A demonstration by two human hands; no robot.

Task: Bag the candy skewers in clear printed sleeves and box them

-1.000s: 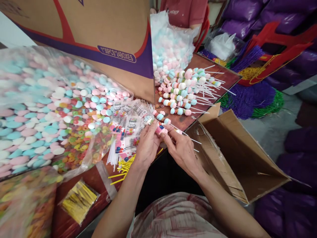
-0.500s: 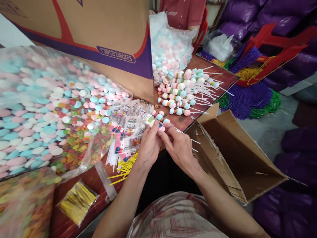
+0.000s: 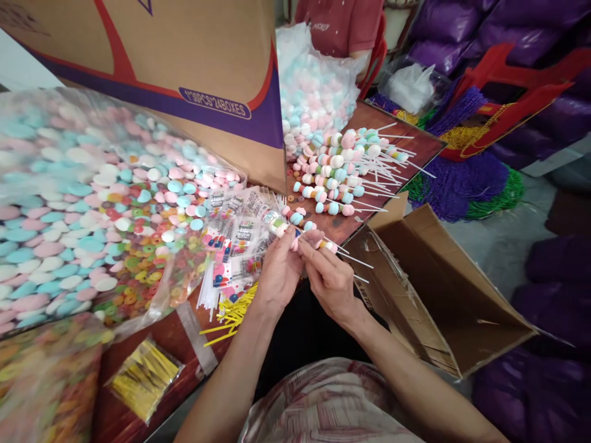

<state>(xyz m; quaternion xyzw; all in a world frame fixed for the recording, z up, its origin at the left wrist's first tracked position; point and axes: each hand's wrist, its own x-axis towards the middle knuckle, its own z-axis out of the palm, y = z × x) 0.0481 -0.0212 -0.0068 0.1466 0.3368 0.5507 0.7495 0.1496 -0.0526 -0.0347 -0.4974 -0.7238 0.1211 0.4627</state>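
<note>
A candy skewer in a printed clear bag points up and left from my hands. My left hand is closed around its lower part. Fingertips of my right hand pinch the near end of the bag, touching the left fingers; the exact grip there is partly hidden. Just beyond my right hand, other candy skewers lie with white sticks pointing right. Flat printed bags are spread left of my left hand, with loose yellow twist ties below them.
A tall carton stands behind a bag of pastel marshmallows and gummy rings. Finished-looking skewers are piled at the table's right. An open cardboard box sits at right. A person in a red shirt is opposite.
My right hand has shifted slightly left and down, its fingers curling closer to the left fingertips. More of the skewers behind it shows. My left hand stays nearly in place.
</note>
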